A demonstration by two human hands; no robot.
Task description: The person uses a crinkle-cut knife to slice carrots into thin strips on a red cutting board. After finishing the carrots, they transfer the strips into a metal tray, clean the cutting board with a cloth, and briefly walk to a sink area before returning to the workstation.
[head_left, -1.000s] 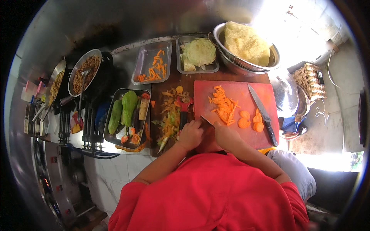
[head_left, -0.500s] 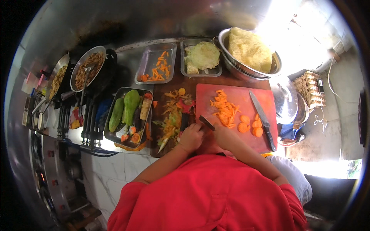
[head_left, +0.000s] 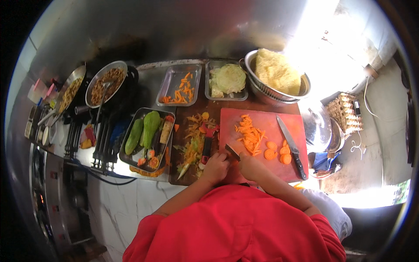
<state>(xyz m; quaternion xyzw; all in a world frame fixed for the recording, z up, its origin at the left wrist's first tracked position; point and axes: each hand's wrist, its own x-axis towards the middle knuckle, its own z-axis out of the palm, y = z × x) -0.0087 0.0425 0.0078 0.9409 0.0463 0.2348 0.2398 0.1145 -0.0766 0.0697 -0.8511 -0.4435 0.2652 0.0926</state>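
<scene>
The right hand [head_left: 253, 169] is closed around a small knife [head_left: 233, 152], whose dark blade points forward and to the left, toward the left hand [head_left: 217, 167]. The left hand is just beside the blade with its fingers bent; I cannot tell if it holds something. Both hands are at the near left part of a red board [head_left: 270, 118]. In front of the right hand lies a heap of carrot strips [head_left: 251, 136], and to its right are carrot slices [head_left: 285, 157]. Farther right, a big knife [head_left: 285, 129] lies on the board. To the left of the left hand are vegetable peelings [head_left: 190, 142], and beyond them a tray [head_left: 132, 160] with a cucumber [head_left: 134, 136].
</scene>
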